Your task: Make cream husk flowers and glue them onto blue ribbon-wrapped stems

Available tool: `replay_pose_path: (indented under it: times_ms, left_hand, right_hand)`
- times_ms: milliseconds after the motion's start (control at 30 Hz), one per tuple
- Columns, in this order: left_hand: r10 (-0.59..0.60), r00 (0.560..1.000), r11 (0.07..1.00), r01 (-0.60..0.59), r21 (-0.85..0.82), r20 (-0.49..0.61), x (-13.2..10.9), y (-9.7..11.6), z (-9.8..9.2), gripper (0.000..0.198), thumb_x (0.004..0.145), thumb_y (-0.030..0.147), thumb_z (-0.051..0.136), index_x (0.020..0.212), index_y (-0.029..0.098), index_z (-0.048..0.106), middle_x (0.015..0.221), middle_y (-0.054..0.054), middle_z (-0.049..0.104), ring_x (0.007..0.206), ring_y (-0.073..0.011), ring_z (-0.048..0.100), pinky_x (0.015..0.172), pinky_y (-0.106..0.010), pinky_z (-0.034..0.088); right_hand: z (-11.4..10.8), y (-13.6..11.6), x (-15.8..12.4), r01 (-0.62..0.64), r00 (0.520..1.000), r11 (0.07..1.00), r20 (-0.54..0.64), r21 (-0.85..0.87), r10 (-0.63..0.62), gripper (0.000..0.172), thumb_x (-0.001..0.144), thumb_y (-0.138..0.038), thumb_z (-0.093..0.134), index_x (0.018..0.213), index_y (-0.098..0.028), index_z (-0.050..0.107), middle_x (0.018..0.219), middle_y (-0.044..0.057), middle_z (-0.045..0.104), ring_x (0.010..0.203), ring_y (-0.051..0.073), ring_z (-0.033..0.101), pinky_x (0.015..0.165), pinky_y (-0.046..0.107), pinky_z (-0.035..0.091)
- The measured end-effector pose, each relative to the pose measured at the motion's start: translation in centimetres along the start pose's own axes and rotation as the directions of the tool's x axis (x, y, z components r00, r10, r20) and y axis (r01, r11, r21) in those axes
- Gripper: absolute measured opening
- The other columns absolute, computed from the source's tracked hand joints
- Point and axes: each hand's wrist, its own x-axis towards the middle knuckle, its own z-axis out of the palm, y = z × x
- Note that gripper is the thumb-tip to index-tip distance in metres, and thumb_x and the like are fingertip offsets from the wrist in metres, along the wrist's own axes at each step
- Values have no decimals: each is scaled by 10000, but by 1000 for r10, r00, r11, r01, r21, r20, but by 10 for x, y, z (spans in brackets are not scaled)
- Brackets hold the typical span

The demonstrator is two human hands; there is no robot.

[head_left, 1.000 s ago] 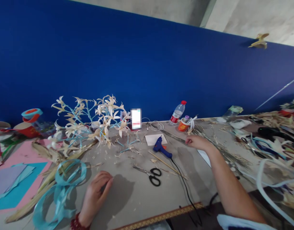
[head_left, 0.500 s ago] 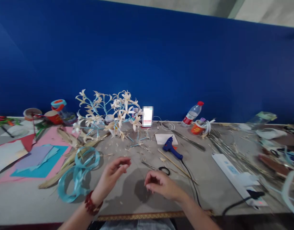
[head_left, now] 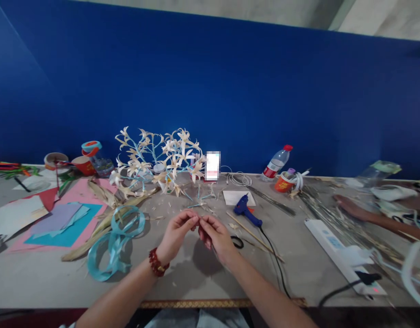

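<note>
Grey tabletop (head_left: 196,280) carries the clutter, and the blue glue gun (head_left: 246,210) lying near its middle serves as the marker. Left of the gun and nearer the person, the left hand (head_left: 177,232) and right hand (head_left: 215,234) meet above the table, each curled with thumb and forefinger pinched shut, the fingertips of one touching those of the other. What they pinch is too small to make out. A red bead bracelet (head_left: 157,263) circles the left wrist. Black scissors (head_left: 236,242) lie nearer the person than the gun, just beside the right hand and partly hidden by it. A wooden stick (head_left: 252,234) runs slantwise past the gun's near side, alongside its black cord (head_left: 276,269). Just behind the gun lies a white card (head_left: 237,197). Further left and behind it stands a spray of pale flowers (head_left: 158,161) on light blue stems. Loops of teal ribbon (head_left: 116,237) lie well to the gun's left, with coloured paper sheets (head_left: 59,223) beyond them. Right of the gun and behind it a water bottle (head_left: 276,162) leans against the blue wall, beside a red cup (head_left: 283,183). A white power strip (head_left: 336,246) lies to the gun's right.
</note>
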Motion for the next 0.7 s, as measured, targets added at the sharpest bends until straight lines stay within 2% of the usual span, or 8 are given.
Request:
replay_pose_path:
  times_ms: [67, 200, 367, 500, 600, 700]
  left_hand:
    - [4, 1000, 1000, -4, -7, -26, 2, -5, -2, 144, 806, 306, 673, 826, 164, 668, 799, -17, 630, 656, -109, 523, 647, -245, 444]
    - [9, 998, 1000, -10, -21, -63, 3, -14, -9, 152, 806, 308, 677, 850, 166, 647, 762, -12, 635, 691, -126, 563, 688, -262, 462]
    - [14, 1000, 999, -15, -47, -15, 0, -20, -13, 141, 832, 303, 652, 813, 165, 630, 718, -9, 615, 683, -134, 563, 682, -272, 462]
    - [64, 998, 998, -65, 15, 27, -1, -17, -15, 138, 859, 291, 618, 798, 167, 619, 726, -7, 579, 677, -131, 539, 673, -270, 447]
    - [84, 996, 994, -86, 61, 36, -1, -15, -15, 145, 858, 283, 619, 775, 165, 624, 748, -9, 558, 680, -126, 521, 660, -257, 431]
    - [46, 998, 998, -47, 36, 33, -1, -19, -15, 115, 861, 262, 618, 793, 170, 629, 755, -1, 552, 665, -111, 502, 650, -243, 416]
  right_hand:
    - [4, 4, 4, 11, 1000, 1000, -27, -7, -11, 318, 819, -495, 639, 760, -192, 563, 488, -73, 490, 364, 50, 314, 348, 169, 206]
    - [4, 13, 6, 7, 1000, 998, -14, 62, -6, 306, 804, -490, 659, 799, -202, 556, 471, -82, 480, 363, 49, 293, 342, 160, 182]
    - [0, 17, 3, -72, 995, 988, 74, 134, 62, 311, 816, -491, 645, 808, -195, 551, 444, -96, 471, 322, 30, 230, 315, 148, 164]
    - [-1, 17, 1, -82, 992, 992, 100, 97, 72, 306, 851, -492, 603, 846, -191, 547, 445, -79, 537, 276, 29, 282, 288, 136, 201]
    - [-1, 18, -1, -27, 998, 999, 59, 40, 25, 315, 837, -489, 619, 905, -192, 541, 472, -66, 587, 267, 37, 342, 278, 128, 235]
    - [-1, 17, -3, 19, 1000, 1000, 10, -18, -19, 324, 826, -479, 633, 933, -181, 567, 486, -66, 589, 270, 28, 342, 279, 119, 241]
